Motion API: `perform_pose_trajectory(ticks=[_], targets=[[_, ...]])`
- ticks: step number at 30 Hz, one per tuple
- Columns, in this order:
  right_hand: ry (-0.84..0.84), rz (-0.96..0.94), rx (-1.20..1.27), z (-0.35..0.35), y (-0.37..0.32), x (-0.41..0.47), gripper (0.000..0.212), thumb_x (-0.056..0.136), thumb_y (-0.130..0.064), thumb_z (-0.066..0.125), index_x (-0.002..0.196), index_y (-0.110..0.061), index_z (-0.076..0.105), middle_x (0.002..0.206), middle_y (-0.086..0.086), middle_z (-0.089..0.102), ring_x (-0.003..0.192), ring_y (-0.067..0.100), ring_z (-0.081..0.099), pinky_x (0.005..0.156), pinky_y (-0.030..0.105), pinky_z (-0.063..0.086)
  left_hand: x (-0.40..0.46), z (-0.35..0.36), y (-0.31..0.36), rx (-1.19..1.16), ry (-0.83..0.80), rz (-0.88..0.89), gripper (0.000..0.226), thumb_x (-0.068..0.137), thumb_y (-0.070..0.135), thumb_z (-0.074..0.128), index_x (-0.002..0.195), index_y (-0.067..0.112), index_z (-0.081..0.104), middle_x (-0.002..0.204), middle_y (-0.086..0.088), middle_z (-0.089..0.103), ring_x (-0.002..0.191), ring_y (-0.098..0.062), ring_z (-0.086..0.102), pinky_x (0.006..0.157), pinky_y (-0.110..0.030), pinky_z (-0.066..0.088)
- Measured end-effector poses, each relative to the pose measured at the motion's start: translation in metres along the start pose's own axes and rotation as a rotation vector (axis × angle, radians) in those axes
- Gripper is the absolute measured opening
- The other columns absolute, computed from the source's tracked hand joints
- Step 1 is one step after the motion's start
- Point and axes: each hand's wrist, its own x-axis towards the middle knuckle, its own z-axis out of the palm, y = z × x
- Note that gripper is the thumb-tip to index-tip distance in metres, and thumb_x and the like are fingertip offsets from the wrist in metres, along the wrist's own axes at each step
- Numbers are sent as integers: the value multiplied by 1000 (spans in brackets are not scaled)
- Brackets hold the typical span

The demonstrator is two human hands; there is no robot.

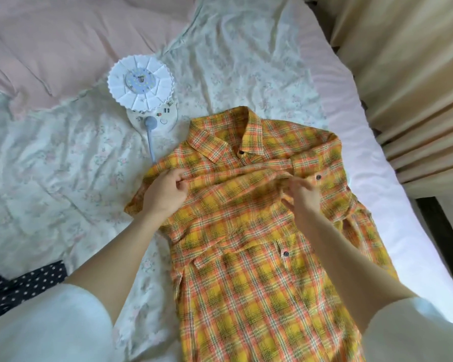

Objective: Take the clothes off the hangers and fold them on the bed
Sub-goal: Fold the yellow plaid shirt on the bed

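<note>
On bed (pixel 377 163): plaid shirt (pixel 246 244) near right edge; both hands' fingers (pixel 179 182) pinching folded sleeve (pixel 246 176).

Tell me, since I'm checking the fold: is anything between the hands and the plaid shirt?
Nothing visible. The left hand pinches a fold of the plaid shirt, and the right hand touches that fold. The lamp lies beside the collar.

Orange-yellow plaid shirt (pixel 259 231) on a pale floral sheet (pixel 63 165); left of the shirt, navy white-dotted fabric (pixel 24 280); above it, pink duvet (pixel 63 35).
</note>
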Motion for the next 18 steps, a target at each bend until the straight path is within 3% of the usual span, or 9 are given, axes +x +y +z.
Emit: perform_pose_trajectory(ticks=[2, 4, 5, 7, 9, 11, 13, 16, 18], targets=[[16, 91, -23, -4, 17, -1, 16, 97, -5, 47, 93, 6, 58, 75, 6, 57, 64, 15, 55, 60, 26, 48, 4, 4, 7, 42, 3, 83, 35, 95, 26, 49, 130, 21, 52, 126, -1, 57, 115, -23, 53, 95, -41, 45], [6, 214, -51, -8, 31, -2, 20, 94, -10, 56, 76, 0, 58, 59, 6, 54, 42, 12, 51, 43, 21, 44, 8, 9, 19, 78, -43, 160, 36, 96, 27, 50, 131, 19, 52, 131, -2, 55, 120, -22, 51, 100, -41, 42], [-20, 262, -60, -8, 35, -1, 24, 90, -16, 62, 71, -3, 58, 56, 6, 55, 39, 12, 50, 40, 22, 44, 11, 12, 27, 82, -64, 191, 36, 96, 27, 51, 131, 19, 53, 132, -1, 55, 120, -21, 52, 100, -39, 42], [-73, 309, -85, -2, 37, 2, 32, 85, -29, 70, 69, -4, 59, 61, 8, 58, 49, 17, 55, 49, 25, 49, 16, 17, 38, 94, -72, 219, 32, 95, 29, 53, 126, 20, 58, 129, 1, 58, 114, -19, 56, 95, -35, 44], [-113, 318, -151, 8, 36, 5, 33, 85, -33, 69, 74, -3, 62, 68, 10, 63, 60, 21, 60, 60, 29, 54, 21, 22, 44, 124, -68, 216, 24, 94, 30, 55, 114, 20, 65, 119, 3, 64, 95, -17, 63, 82, -33, 48], [-136, 311, -225, 17, 33, 7, 26, 91, -24, 62, 78, -2, 62, 71, 11, 64, 58, 19, 61, 56, 27, 55, 25, 26, 46, 149, -80, 198, 17, 95, 26, 54, 102, 20, 68, 101, 4, 69, 73, -15, 62, 65, -30, 48], [-136, 298, -267, 19, 31, 8, 19, 97, -14, 50, 90, 0, 61, 75, 11, 64, 55, 17, 60, 48, 24, 53, 28, 25, 48, 141, -78, 153, 15, 96, 19, 51, 96, 20, 66, 90, 4, 68, 71, -16, 59, 59, -29, 44], [-131, 261, -200, 6, 35, 3, 24, 100, -6, 36, 116, 1, 53, 90, 15, 68, 60, 19, 63, 53, 29, 56, 33, 16, 48, 117, 22, 112, 16, 96, 11, 44, 89, 19, 57, 84, 3, 62, 72, -21, 55, 50, -27, 34], [-110, 249, -95, -7, 40, -10, 21, 102, -8, 33, 119, -7, 46, 81, 14, 68, 60, 20, 65, 53, 30, 57, 36, 11, 53, 146, 86, 139, 17, 98, 13, 42, 90, 19, 56, 82, 2, 61, 71, -23, 55, 47, -27, 29]])
